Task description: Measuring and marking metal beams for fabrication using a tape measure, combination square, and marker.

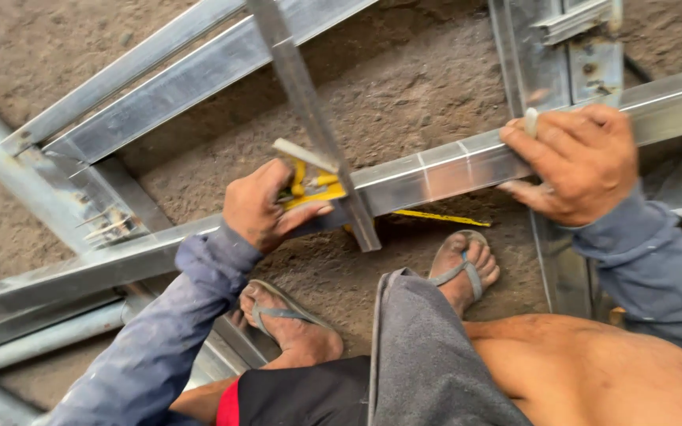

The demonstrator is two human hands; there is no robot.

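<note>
My left hand (pixel 266 207) grips a yellow tape measure (pixel 313 188) pressed against a long metal channel (pixel 436 170) that runs across the view. A yellow tape blade (pixel 440 217) shows below the channel. My right hand (pixel 578 162) rests on the same channel farther right, holding a small pale marker (pixel 531 121) against it. Thin lines are drawn across the channel between my hands. A narrow metal strip (pixel 309 110) crosses the channel by my left hand.
Several metal profiles (pixel 183 79) form a frame on the dirt ground (pixel 404 87). More channels stand at top right (pixel 562 47). A grey pipe (pixel 33 343) lies at lower left. My feet in sandals (pixel 459 268) sit just below the channel.
</note>
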